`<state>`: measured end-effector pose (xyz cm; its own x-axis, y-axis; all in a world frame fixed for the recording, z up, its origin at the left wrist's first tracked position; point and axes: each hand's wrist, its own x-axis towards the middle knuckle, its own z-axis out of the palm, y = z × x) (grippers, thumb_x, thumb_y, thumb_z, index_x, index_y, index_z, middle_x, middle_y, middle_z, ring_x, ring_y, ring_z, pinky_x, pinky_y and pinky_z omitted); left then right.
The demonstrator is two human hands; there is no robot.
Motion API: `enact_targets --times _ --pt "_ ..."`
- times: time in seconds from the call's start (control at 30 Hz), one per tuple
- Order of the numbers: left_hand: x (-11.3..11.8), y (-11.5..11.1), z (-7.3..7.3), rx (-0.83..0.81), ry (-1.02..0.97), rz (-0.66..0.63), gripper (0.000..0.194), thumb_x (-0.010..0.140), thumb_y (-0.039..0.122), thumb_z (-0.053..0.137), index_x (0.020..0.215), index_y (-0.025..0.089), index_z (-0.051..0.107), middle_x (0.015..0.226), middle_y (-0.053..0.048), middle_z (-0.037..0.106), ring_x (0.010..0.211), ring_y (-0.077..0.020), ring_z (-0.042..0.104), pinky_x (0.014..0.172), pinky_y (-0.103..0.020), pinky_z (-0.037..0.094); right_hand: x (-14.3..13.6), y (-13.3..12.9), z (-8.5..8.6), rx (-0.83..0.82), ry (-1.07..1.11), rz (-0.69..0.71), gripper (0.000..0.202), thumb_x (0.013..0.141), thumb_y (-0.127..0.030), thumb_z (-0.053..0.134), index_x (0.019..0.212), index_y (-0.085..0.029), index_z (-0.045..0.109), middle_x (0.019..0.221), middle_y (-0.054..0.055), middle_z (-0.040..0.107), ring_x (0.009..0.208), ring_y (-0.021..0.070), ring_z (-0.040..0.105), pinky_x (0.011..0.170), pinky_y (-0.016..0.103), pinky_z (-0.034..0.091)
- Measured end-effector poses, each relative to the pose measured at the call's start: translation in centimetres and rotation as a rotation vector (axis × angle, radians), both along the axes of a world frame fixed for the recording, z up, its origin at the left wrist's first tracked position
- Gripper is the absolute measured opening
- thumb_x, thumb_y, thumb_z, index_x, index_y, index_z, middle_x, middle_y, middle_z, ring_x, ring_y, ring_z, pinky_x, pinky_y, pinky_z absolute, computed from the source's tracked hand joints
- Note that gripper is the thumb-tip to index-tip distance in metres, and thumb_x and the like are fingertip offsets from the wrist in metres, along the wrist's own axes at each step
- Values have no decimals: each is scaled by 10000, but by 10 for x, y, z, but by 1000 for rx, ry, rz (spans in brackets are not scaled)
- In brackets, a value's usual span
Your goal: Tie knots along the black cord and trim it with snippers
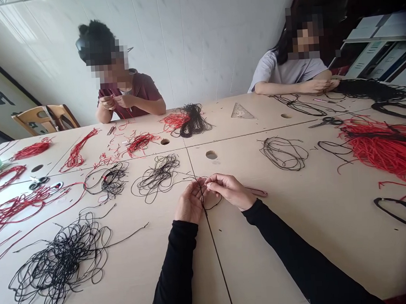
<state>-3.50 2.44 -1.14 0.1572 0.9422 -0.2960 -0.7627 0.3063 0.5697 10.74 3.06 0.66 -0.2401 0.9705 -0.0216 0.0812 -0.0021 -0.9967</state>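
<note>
A thin black cord (203,202) runs between my two hands above the table, part of it hanging down in a small loop. My left hand (189,202), palm turned up, has its fingers curled in with the cord between them. Thumb and forefinger of my right hand (228,189) pinch the same cord close to the left fingertips. The exact spot of the pinch is too small to make out. Just beyond my right wrist lies a pinkish slim object (258,191), partly hidden by the hand. A loose tangle of black cord (159,175) lies left of my hands.
A large black cord heap (67,259) lies at front left, a coil of black cord (284,154) at right. Red cord bundles (388,147), scissors (327,121) and a triangle ruler (242,111) are about. The table (299,256) has round holes. Two people sit opposite, handling cords.
</note>
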Motion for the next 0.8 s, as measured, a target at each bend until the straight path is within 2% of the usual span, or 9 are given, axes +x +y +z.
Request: enact_targets --times 0.2,0.37,0.6,0.8 --pt "-1 2 -2 27 4 97 94 739 198 662 784 142 602 888 -92 697 896 -192 675 944 -368 477 0 1 -3 -16 -12 -42 243 771 -391 608 852 -164 634 752 33 633 632 128 512 582 266 412" --pt "-1 1 -2 18 11 126 191 674 119 705 827 133 592 815 -73 691 821 -187 689 911 -381 499 1 3 -6 18 11 -32 255 779 -385 610 882 -155 650 804 42 649 696 136 540 625 260 422" --pt "-3 4 -8 36 84 212 284 649 136 740 899 147 606 760 -29 665 740 -146 677 837 -341 524 3 4 -11 38 -23 -39 298 783 -425 605 908 -161 664 754 23 626 613 117 495 594 259 415" --pt "-8 3 -2 37 136 293 295 607 114 743 858 154 593 703 -19 653 705 -169 680 845 -386 523 8 5 -10 89 -91 -77 337 796 -483 577 834 -164 676 773 44 651 606 133 485 603 285 417"
